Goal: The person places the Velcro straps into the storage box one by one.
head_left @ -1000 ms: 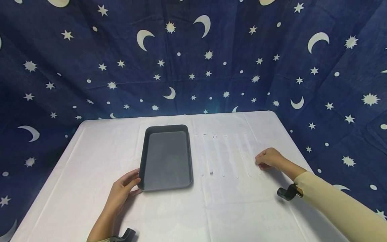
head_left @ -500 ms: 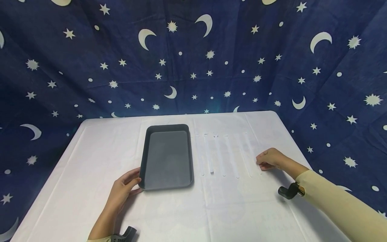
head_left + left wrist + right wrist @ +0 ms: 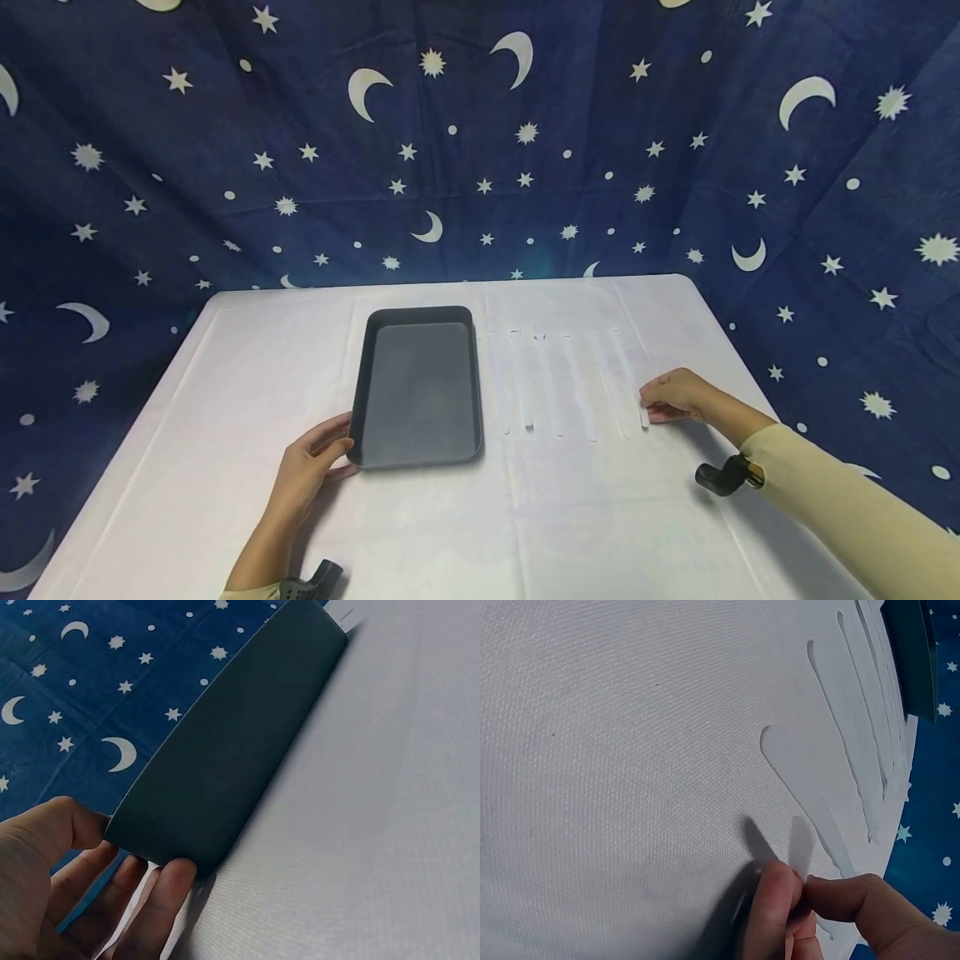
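Observation:
My left hand point(image 3: 306, 465) grips the near left corner of a dark grey rectangular tray point(image 3: 423, 392). In the left wrist view, the thumb sits at the rim and the fingertips are against the tray's outer wall point(image 3: 202, 765). To the right, my right hand point(image 3: 673, 395) pinches a slim white strip with a rounded end between thumb and index finger. That strip's near end point(image 3: 801, 841) sticks up past the fingertips in the right wrist view, its shadow beside it. Several similar strips point(image 3: 573, 387) lie side by side between tray and hand.
White cloth covers the table point(image 3: 225, 400). A dark blue curtain point(image 3: 480, 125) printed with moons and stars hangs behind and around it. Each wrist wears a black camera mount point(image 3: 723, 475).
The near end of the rightmost white strip now shows brighter and tilted up in my right hand. My left hand keeps its hold on the tray; the head view shifts slightly.

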`<state>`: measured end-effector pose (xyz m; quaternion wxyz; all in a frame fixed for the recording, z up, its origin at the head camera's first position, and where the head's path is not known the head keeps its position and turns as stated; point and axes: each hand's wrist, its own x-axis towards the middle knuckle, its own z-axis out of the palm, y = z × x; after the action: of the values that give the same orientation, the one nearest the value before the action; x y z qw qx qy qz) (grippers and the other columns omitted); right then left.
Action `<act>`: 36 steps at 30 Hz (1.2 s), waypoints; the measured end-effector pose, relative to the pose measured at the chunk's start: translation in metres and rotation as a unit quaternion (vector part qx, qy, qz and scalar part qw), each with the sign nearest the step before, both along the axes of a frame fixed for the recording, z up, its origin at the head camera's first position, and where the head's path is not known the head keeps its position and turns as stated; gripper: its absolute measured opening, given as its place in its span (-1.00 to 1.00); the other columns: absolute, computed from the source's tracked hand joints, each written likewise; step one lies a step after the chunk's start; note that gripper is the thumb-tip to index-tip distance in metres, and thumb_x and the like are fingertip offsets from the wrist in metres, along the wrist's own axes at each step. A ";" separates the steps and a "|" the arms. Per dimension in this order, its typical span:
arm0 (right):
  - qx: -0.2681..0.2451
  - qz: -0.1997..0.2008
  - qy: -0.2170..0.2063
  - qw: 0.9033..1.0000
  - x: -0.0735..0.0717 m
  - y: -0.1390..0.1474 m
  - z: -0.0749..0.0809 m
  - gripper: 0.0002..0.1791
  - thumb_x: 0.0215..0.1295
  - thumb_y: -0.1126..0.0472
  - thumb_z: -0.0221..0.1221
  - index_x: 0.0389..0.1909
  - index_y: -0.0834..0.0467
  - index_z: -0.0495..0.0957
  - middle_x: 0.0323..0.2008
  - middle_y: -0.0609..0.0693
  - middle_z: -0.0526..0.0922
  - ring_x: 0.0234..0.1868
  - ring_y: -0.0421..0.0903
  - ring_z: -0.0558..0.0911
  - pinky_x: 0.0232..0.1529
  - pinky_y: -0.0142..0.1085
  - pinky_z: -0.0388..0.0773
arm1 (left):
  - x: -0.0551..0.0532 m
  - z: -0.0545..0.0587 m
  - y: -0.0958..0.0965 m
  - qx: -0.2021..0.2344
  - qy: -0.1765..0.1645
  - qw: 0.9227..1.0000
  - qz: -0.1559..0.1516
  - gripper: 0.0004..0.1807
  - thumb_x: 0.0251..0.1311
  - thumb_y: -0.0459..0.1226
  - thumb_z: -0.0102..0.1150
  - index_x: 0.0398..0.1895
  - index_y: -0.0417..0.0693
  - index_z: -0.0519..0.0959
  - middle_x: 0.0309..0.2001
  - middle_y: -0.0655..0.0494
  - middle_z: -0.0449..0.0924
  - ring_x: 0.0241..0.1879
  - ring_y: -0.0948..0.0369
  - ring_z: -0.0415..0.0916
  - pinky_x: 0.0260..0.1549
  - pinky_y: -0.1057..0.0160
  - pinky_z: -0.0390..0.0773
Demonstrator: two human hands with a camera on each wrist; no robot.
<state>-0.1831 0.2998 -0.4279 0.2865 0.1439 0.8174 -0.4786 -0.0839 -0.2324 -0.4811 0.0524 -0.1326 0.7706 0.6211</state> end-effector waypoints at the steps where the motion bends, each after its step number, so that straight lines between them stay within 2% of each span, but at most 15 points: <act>1: -0.003 -0.002 -0.002 1.000 0.000 0.000 0.000 -0.60 0.18 0.48 0.16 0.03 0.59 0.42 -0.51 -0.02 0.58 -0.54 -0.25 0.62 -0.39 -0.43 0.75 | 0.000 0.000 0.000 0.001 -0.001 1.000 0.000 -0.48 0.30 -0.38 0.12 0.35 -0.16 0.39 0.29 -0.22 0.43 0.06 0.24 0.59 -0.14 0.21 0.77; 5: -0.024 0.001 -0.006 1.000 -0.002 0.001 0.003 -0.64 0.19 0.45 0.17 0.00 0.55 0.46 -0.54 -0.05 0.58 -0.53 -0.25 0.60 -0.40 -0.46 0.73 | 0.001 0.001 0.000 0.003 -0.004 1.000 0.001 -0.48 0.31 -0.37 0.12 0.35 -0.15 0.39 0.29 -0.21 0.43 0.08 0.21 0.60 -0.13 0.21 0.77; 14: -0.095 -0.011 -0.032 0.995 -0.003 0.002 0.004 -0.76 0.17 0.47 0.14 -0.12 0.41 0.48 -0.55 -0.09 0.54 -0.52 -0.29 0.58 -0.39 -0.51 0.72 | 0.002 0.002 0.000 -0.004 -0.005 1.000 0.003 -0.48 0.31 -0.34 0.14 0.34 -0.13 0.39 0.30 -0.22 0.43 0.20 -0.06 0.51 -0.13 0.23 0.77; 23: -0.134 -0.017 -0.062 0.989 -0.004 0.008 0.005 -0.81 0.22 0.48 0.12 -0.14 0.36 0.49 -0.58 -0.07 0.58 -0.54 -0.28 0.62 -0.41 -0.52 0.72 | 0.004 0.002 0.000 -0.002 -0.001 1.000 -0.005 -0.48 0.32 -0.34 0.14 0.35 -0.15 0.38 0.30 -0.23 0.42 0.15 0.04 0.56 -0.12 0.22 0.76; 27: -0.148 -0.021 -0.076 0.986 -0.005 0.010 0.010 -0.87 0.22 0.49 0.12 -0.25 0.29 0.55 -0.57 -0.06 0.57 -0.54 -0.28 0.63 -0.41 -0.52 0.72 | 0.003 0.002 0.000 -0.002 -0.001 1.000 -0.003 -0.48 0.32 -0.35 0.14 0.35 -0.15 0.39 0.29 -0.23 0.43 0.15 0.04 0.56 -0.13 0.23 0.76; 36: -0.162 -0.024 -0.089 0.982 -0.009 0.011 0.020 -0.81 0.25 0.49 0.09 -0.41 0.16 0.57 -0.54 -0.06 0.58 -0.53 -0.28 0.63 -0.41 -0.54 0.71 | 0.001 0.001 0.001 -0.004 -0.001 1.000 0.001 -0.48 0.32 -0.34 0.13 0.35 -0.14 0.39 0.30 -0.23 0.43 0.17 0.00 0.55 -0.13 0.23 0.77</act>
<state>-0.1921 0.3108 -0.4076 0.3659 0.1576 0.6965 -0.5968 -0.0826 -0.2318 -0.4805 0.0518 -0.1346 0.7729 0.6179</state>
